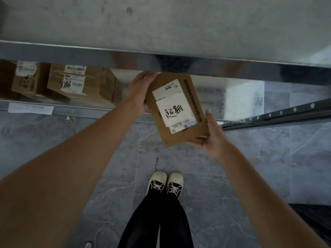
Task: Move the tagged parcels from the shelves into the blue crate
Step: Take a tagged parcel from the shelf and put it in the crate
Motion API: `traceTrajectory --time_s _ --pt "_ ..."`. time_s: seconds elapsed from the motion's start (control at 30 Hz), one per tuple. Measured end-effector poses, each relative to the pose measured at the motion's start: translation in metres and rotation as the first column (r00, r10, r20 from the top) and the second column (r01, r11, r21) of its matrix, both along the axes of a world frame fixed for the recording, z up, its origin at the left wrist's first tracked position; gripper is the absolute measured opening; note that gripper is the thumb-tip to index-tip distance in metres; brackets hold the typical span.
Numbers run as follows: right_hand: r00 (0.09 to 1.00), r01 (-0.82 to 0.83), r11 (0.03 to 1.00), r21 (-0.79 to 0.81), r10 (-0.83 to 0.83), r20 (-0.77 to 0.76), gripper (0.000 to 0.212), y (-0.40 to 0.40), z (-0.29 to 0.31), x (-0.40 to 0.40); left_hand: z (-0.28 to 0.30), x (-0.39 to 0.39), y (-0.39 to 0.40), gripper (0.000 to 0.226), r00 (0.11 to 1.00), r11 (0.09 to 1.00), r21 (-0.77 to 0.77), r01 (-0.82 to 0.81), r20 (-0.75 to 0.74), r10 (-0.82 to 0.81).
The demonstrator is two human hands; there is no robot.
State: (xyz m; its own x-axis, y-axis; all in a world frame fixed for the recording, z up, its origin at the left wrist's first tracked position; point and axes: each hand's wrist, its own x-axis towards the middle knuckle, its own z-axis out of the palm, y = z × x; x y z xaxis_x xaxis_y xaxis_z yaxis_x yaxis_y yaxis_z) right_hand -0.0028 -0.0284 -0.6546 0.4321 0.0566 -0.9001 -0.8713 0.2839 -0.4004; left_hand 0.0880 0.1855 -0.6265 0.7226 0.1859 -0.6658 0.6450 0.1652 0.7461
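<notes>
Two hands [138,92] [208,138] hold one parcel [176,109]; perhaps two boxes [80,83] shelved.

1. A single wide-angle view is given from the person's head, aimed steeply down.
2. The shelf edge [161,58] is seen close at the top, the shoes [165,183] far below on the floor [250,167].
3. Straight lines are bent near the borders.

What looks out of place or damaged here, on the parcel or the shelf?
Nothing looks damaged. The parcel is held tilted between the left hand and the right hand, and its white tag lies crooked over another label. The boxes on the shelf sit slightly askew.
</notes>
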Motion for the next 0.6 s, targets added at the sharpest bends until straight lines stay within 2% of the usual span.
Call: traceTrajectory --time_s 0.07,0.1,0.17,0.23,0.3,0.37,0.47,0.6 --pt "1.0 0.019 0.999 0.035 -0.018 -0.006 0.062 0.014 -0.004 -0.011 -0.003 -0.009 -0.011 0.053 0.998 0.996 -0.071 -0.059 -0.03 0.057" --pt "1.0 0.013 1.0 0.024 -0.013 -0.028 0.064 0.022 -0.006 -0.014 -0.001 -0.017 -0.018 0.058 0.998 0.997 -0.062 -0.037 -0.051 0.034" --pt "0.997 -0.078 0.989 -0.129 0.074 -0.038 0.076 0.032 -0.015 -0.022 -0.004 -0.032 -0.023 0.065 0.993 0.996 -0.052 0.066 -0.095 -0.071" --pt "0.982 -0.146 0.958 -0.247 0.171 0.079 0.074 0.036 -0.018 -0.025 -0.008 -0.045 -0.018 0.066 0.985 0.988 -0.113 0.108 -0.124 -0.122" --pt "0.945 -0.131 0.96 -0.247 0.197 0.261 0.058 0.039 -0.015 -0.023 -0.014 -0.056 -0.007 0.061 0.985 0.983 -0.144 0.117 -0.113 -0.133" --pt "0.912 -0.112 0.962 -0.249 0.199 0.359 0.054 0.042 -0.009 -0.016 -0.017 -0.067 0.0 0.058 0.988 0.978 -0.175 0.117 -0.083 -0.133" --pt "0.901 -0.09 0.949 -0.301 0.207 0.382 0.053 0.049 -0.009 -0.012 -0.019 -0.082 -0.003 0.062 0.992 0.978 -0.18 0.104 -0.051 -0.114" --pt "0.899 -0.076 0.949 -0.307 0.198 0.391 0.055 0.056 -0.011 -0.02 -0.021 -0.087 -0.001 0.066 0.993 0.985 -0.166 0.057 -0.094 -0.073"
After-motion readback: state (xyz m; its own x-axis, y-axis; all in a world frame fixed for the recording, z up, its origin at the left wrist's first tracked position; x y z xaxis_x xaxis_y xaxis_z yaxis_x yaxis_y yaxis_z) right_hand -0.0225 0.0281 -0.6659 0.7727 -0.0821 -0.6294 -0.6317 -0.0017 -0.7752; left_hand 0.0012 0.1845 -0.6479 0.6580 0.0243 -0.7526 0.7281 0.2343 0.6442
